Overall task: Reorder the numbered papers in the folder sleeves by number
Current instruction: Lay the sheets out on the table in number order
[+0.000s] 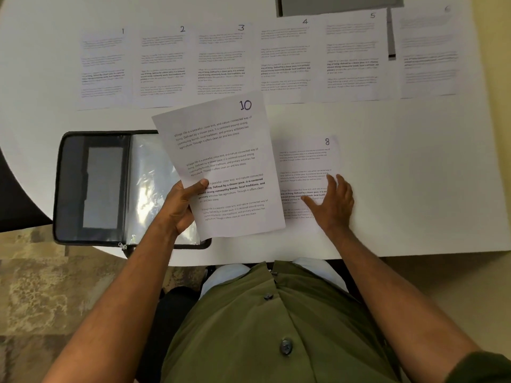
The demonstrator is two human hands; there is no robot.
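I have sheet 10 pinched in my left hand — thumb on the printed face, fingers curled behind the lower left edge — and it hangs tilted over the right half of the open folder. My right hand lies flat with straight fingers on sheet 8, which rests on the table just right of sheet 10 and is partly covered by it. Along the far side sheets 1, 2, 3, 4, 5 and 6 lie in a row, edges touching or slightly overlapping.

These sheets are light and floppy. Held by one corner, sheet 10 will likely sag and swing, so I would keep the grip near the side edge and support it before sliding it anywhere. A flat sheet on a smooth table is hard to lift; I judge it easier to drag sheet 8 toward the near edge and take it where it overhangs. The clear sleeves look thin and slippery, and the mouth would need opening.

Room — bare table lies right of sheet 8 and between the row and the folder. The folder's near corner sits at the table edge, so pushing on it could tip it off.
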